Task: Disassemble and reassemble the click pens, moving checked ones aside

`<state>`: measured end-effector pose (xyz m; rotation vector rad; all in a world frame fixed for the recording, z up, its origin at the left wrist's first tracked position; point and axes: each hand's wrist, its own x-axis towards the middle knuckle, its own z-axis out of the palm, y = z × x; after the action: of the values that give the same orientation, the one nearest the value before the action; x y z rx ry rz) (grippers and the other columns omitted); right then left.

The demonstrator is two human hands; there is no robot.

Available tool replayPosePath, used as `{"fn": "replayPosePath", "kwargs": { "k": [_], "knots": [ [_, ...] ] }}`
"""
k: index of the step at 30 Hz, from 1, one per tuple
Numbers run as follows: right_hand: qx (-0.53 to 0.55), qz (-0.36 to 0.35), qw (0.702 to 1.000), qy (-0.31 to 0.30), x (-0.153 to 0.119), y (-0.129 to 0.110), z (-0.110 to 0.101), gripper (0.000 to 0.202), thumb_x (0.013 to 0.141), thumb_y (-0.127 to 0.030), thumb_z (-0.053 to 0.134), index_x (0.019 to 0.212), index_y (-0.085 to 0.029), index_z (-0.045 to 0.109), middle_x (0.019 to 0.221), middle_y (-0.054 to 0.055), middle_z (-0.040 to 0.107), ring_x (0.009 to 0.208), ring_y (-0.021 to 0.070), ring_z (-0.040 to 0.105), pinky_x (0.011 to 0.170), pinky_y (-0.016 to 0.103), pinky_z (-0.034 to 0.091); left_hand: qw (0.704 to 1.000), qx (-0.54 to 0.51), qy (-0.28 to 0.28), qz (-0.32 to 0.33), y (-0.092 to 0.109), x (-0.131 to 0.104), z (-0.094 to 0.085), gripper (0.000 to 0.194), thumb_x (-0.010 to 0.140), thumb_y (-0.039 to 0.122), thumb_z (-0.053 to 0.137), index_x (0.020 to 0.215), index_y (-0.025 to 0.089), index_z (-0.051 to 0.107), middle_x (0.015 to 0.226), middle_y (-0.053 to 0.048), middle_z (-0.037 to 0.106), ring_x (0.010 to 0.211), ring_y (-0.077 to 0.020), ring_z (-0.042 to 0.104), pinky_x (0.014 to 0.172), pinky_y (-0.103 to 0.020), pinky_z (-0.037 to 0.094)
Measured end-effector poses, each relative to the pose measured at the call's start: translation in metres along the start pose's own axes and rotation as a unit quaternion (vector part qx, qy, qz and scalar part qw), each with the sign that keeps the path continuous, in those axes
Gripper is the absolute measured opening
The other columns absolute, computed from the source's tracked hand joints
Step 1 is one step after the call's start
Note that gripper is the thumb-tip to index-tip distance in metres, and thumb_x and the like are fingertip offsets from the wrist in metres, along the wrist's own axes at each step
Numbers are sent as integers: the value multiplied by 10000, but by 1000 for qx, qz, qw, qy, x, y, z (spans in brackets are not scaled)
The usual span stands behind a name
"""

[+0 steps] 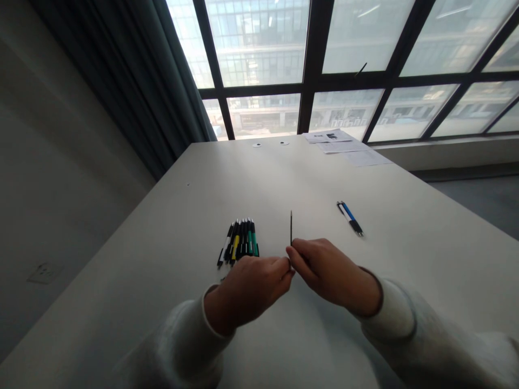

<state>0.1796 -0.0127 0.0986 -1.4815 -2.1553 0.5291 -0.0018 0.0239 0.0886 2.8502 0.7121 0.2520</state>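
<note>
Large dark-framed windows (pixel 263 43) light the far side of the room; we record a dark curtain (pixel 162 81) and a wall outlet (pixel 42 273) on the left. Work surface: a pale counter (pixel 284 183), with printed sheets (pixel 334 143) near its far right corner.

Central item: a thin dark rod (pixel 291 229) with a narrow tip, which we read as a pen refill. Position: in front of us at mid-counter, projecting from between our two hands. Its long axis runs away from us, almost in line with our view, tip toward the windows; we cannot tell how steeply it is tilted, nor its height off the counter.

Our right hand (pixel 332 273) is the nearer one: its fingers are pinched about the rod's near end, thumb toward us. Our left hand (pixel 253 286) lies just beside and slightly closer to us, fingers curled inward, their tips by the right thumb. Whether they grasp anything we cannot tell; the contact is hidden.

Key relation: the rod extends beyond both sets of fingers, its near end falling where they converge.

Also noted: a row of pens (pixel 236 243) lies beyond the left hand, roughly parallel, tips away from us, partly covered. Two pens (pixel 352 219) lie side by side, slanted, beyond the right hand and well apart from that row.
</note>
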Motion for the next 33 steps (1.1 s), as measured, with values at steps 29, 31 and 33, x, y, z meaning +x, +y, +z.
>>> {"fn": "replayPosePath", "kwargs": {
  "k": [29,31,33],
  "knots": [
    [-233,160,945,-167,-31,39,59,236,939,-225,459,899,-134,673,783,125,749,710,297,740,553,318,449,988,-34,-148,26,-11,0,18,217,849,82,523,985,193,651,1004,-41,581,792,-145,581,719,-266,478],
    [-234,157,945,-164,-31,38,59,235,937,-217,460,883,-133,672,771,123,748,704,297,741,539,311,434,990,-31,-128,40,-10,3,20,239,836,48,525,976,190,657,992,-41,577,811,-153,562,736,-280,477],
    [-236,159,946,-158,-32,38,59,223,930,-211,469,868,-134,669,762,121,746,697,291,740,521,301,404,993,-15,-98,69,-8,5,22,246,840,34,538,976,196,662,987,-40,580,844,-167,547,755,-301,476]
  ]
}}
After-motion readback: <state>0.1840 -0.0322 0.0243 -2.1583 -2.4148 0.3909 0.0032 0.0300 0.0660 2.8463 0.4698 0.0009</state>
